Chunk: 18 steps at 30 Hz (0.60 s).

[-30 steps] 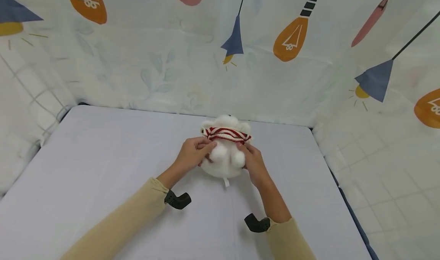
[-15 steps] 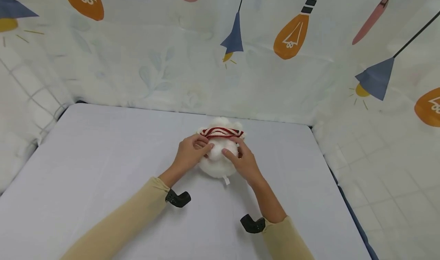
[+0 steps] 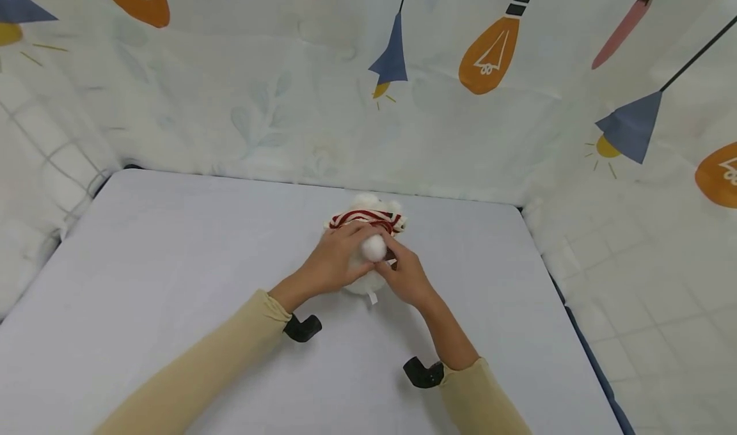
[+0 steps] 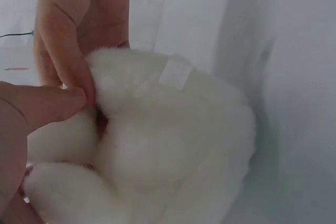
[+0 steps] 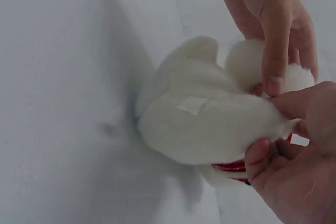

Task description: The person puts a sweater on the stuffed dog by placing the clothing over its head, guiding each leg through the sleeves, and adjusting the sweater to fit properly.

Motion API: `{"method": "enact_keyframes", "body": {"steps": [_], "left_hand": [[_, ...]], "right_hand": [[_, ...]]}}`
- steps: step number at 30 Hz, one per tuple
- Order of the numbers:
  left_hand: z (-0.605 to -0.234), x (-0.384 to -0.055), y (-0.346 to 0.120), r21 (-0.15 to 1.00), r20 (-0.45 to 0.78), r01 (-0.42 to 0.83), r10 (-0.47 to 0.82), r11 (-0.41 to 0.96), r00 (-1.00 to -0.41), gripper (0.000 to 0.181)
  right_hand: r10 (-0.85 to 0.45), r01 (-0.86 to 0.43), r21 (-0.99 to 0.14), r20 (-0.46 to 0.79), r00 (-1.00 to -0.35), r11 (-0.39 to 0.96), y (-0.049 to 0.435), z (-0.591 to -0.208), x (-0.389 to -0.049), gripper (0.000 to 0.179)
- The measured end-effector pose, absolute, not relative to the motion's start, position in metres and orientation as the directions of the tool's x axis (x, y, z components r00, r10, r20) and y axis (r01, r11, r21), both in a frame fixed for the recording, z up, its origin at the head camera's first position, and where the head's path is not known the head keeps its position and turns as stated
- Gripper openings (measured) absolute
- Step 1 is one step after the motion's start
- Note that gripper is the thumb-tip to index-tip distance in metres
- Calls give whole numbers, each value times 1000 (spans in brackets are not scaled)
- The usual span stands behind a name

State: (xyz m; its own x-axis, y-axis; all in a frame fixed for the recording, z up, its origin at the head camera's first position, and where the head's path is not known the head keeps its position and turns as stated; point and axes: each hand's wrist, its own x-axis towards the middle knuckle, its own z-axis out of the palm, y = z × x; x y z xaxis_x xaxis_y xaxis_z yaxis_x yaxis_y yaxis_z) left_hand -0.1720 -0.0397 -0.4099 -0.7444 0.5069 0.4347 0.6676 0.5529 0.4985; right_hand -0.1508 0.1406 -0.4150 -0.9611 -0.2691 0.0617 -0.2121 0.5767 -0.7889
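Observation:
A white plush toy (image 3: pixel 374 248) sits near the middle of the table, with a red-and-white striped knit band (image 3: pixel 363 216) round it and a small white tag (image 3: pixel 373 298) at its near end. My left hand (image 3: pixel 334 259) curls round its two rounded white limbs (image 5: pixel 247 64), thumb on the near side. With thumb and fingers, my right hand (image 3: pixel 407 275) pinches the plush on its right side, as the right wrist view shows. The two thumbs nearly meet in front. In the left wrist view, the plush body (image 4: pixel 173 145) bulges below both hands; the toy's face is hidden.
A white cloth covers the table (image 3: pixel 201 243). Behind it hangs a pale curtain (image 3: pixel 322 102) printed with lamps and bulbs, which also runs along both sides. Black wrist mounts (image 3: pixel 304 328) stick out from the beige sleeves (image 3: pixel 201 364).
My left hand has moved right, across the plush's front, and now wraps the limbs. My right hand shifted from the plush's right side inward to meet it. The plush moved slightly left.

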Motion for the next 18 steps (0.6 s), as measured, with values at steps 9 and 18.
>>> {"method": "enact_keyframes", "body": {"steps": [9, 18], "left_hand": [[-412, -179, -47, 499, 420, 640, 483, 584, -768, 43], [-421, -176, -50, 525, 472, 677, 486, 516, -736, 44]], "right_hand": [[45, -112, -925, 138, -989, 364, 146, -421, -163, 22], [107, -225, -721, 384, -917, 655, 147, -427, -175, 22]]}}
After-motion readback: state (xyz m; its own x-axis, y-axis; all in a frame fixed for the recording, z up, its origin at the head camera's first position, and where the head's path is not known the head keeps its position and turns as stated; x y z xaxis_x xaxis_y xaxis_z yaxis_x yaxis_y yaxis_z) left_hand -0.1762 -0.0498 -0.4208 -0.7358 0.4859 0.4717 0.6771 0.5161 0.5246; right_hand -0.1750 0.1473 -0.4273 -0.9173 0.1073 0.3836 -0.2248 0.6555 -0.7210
